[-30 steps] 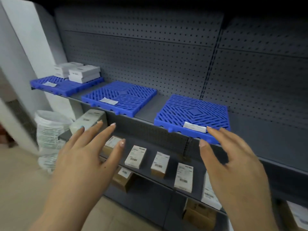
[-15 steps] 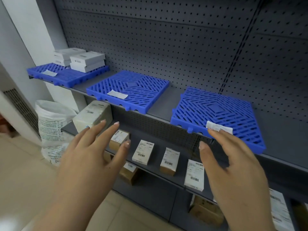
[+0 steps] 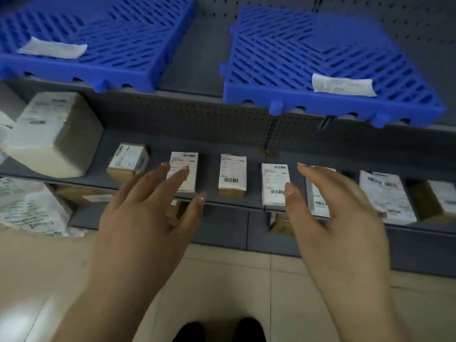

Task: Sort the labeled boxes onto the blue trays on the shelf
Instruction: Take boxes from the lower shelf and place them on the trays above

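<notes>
Two blue slatted trays, one at the left (image 3: 118, 33) and one at the right (image 3: 320, 53), lie on the upper shelf, each bearing a white paper label. Below them a row of several small brown boxes with white barcode labels stands on the lower grey shelf (image 3: 234, 203), among them one box (image 3: 232, 175) in the middle and another (image 3: 275, 183) right of it. My left hand (image 3: 148, 213) hovers with fingers spread in front of the box (image 3: 185, 169) second from the left. My right hand (image 3: 338, 213) is spread over another box (image 3: 318, 196), partly hiding it. Neither hand holds anything.
A large pale wrapped parcel (image 3: 54, 134) sits at the left end of the lower shelf. A printed white sack (image 3: 29, 206) leans on the floor at the left. More cardboard boxes sit on a shelf underneath. Beige floor tiles (image 3: 222, 280) lie below my hands.
The view has tilted down from the upper trays to the lower shelf. Both hands have dropped and now hover over the row of labeled boxes, still spread and holding nothing.
</notes>
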Demonstrator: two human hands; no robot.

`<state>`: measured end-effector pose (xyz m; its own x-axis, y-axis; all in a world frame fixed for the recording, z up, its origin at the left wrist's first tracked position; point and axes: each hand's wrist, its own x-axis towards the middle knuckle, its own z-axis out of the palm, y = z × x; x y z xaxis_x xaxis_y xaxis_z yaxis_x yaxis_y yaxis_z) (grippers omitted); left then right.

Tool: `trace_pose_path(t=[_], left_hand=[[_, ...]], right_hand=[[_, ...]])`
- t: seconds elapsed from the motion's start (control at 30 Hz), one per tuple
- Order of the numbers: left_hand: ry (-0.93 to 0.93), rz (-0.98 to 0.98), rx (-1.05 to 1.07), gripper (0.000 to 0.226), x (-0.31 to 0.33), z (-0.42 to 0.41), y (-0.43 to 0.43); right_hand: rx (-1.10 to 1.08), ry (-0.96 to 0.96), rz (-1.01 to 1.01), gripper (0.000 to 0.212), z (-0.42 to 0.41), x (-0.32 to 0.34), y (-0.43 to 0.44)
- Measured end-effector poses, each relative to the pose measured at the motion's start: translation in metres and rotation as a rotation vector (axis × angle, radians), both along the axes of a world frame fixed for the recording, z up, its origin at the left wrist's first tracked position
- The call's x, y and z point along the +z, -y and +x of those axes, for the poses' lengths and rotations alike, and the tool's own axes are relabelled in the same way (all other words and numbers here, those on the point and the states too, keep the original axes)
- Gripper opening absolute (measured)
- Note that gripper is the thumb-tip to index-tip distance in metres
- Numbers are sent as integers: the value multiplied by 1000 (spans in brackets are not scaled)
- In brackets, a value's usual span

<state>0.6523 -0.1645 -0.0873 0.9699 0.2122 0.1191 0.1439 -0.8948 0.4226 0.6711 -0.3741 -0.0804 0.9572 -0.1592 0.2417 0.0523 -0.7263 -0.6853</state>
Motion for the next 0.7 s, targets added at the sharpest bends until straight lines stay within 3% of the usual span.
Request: trace_pose_path(t=[0.37, 0.7], left_hand=[[-36, -23, -125, 60, -96, 31, -24], [108, -5, -86, 63, -244, 100, -16]], right_hand=[[-112, -53, -26, 47, 6, -104, -29], [-171, 44, -29, 44, 76, -253, -7]])
